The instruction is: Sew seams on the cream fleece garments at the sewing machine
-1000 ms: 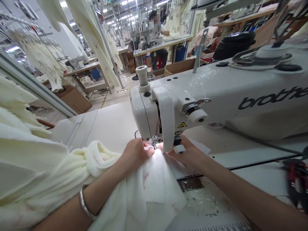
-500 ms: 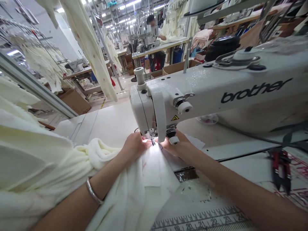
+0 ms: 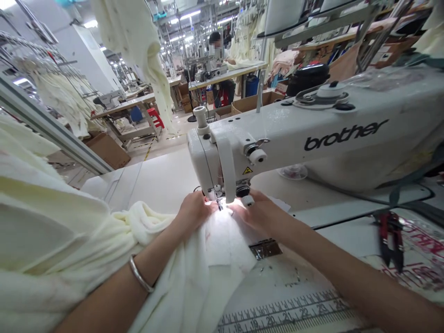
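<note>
A white Brother sewing machine [image 3: 312,134] stands across the table. Cream fleece fabric [image 3: 215,249] lies under its needle, lit by the machine's lamp. My left hand [image 3: 194,210] is curled on the fabric just left of the needle, fingers pressed onto the cloth. My right hand [image 3: 258,213] rests on the fabric just right of the needle, below the presser area, fingers bent onto the cloth. A silver bangle [image 3: 140,274] circles my left wrist. The bulk of the cream fabric [image 3: 52,240] is bunched at my left.
Red-handled thread snips [image 3: 390,236] lie on the table at right. A printed ruler [image 3: 284,314] runs along the front edge. Behind, another person [image 3: 220,51] sits at a far sewing table, with cardboard boxes [image 3: 107,148] and hanging cream garments [image 3: 138,41] around.
The view has tilted and pulled back, bringing the ruler and snips into sight. Both hands stay on the fabric at the needle, hardly moved.
</note>
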`<state>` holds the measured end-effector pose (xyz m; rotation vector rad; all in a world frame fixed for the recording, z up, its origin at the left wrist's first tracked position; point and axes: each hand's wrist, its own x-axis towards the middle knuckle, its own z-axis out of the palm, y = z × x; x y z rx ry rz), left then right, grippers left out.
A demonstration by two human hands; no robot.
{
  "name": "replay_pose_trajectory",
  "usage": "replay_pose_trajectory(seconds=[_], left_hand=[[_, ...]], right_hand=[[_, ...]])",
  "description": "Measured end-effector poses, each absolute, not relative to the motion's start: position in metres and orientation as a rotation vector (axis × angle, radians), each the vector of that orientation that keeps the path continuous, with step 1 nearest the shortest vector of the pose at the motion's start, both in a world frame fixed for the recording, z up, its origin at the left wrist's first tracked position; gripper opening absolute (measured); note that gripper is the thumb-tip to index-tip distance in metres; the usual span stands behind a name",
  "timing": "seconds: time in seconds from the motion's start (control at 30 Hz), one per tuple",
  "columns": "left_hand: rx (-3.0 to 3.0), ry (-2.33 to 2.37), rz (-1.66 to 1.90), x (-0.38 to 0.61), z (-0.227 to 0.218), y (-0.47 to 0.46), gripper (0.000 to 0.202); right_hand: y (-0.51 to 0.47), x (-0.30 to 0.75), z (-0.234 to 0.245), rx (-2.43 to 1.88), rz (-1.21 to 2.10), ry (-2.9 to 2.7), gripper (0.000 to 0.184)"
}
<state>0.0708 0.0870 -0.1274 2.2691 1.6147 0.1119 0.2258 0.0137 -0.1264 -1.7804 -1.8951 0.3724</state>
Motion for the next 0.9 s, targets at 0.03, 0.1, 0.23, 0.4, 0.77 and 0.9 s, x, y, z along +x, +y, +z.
replay_pose_trajectory(seconds=[0.03, 0.1, 0.23, 0.4, 0.77, 0.9], left_hand=[[2.266, 1.616, 0.106, 0.070, -0.129, 0.088, 0.021], [2.266, 1.598, 0.097, 0.069, -0.132, 0.089, 0.024], [2.278, 1.557, 0.085, 0.067, -0.134, 0.089, 0.024], [2.270, 1.561, 0.086, 0.068, -0.131, 0.085, 0.021], [2.181, 1.638, 0.131, 0.072, -0.124, 0.070, 0.022], [2.188, 1.607, 0.151, 0.071, -0.126, 0.073, 0.018]], right_hand=[[0.003, 0.226, -0.124, -1.770, 0.267, -1.937, 0.015], [-0.017, 0.223, -0.124, -1.638, -0.056, -2.078, 0.031], [-0.036, 0.209, -0.136, -1.205, -0.323, -2.345, 0.040], [-0.029, 0.211, -0.142, -1.285, 0.062, -2.311, 0.034], [-0.027, 0.230, -0.143, -1.283, 0.073, -2.254, 0.034], [-0.034, 0.210, -0.155, -1.299, -0.063, -2.091, 0.036]])
